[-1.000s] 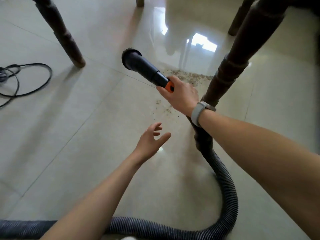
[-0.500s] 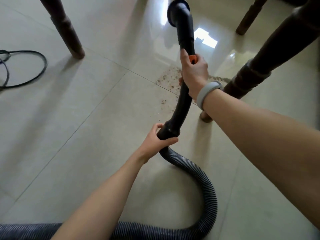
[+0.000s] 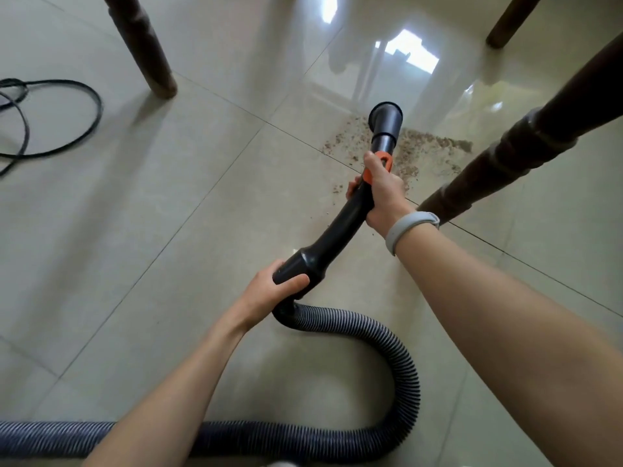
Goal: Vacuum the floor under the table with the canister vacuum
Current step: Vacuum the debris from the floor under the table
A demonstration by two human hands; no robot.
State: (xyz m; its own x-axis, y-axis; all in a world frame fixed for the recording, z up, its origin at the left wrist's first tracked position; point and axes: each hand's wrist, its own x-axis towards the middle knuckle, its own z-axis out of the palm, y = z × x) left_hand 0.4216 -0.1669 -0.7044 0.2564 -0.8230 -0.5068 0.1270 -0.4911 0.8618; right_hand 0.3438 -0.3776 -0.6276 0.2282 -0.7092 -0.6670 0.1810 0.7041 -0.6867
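Gripping the black wand low at its collar, the left hand wrapped tight; the right hand clasped it by the orange ring; nozzle pointed toward twelve o'clock over crumbs; ribbed hose looped toward five o'clock.

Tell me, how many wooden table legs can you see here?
3. One table leg stands at the upper left near the black cord, one at the far upper right, and one slants in close at right beside the debris. Others may lie outside the view.
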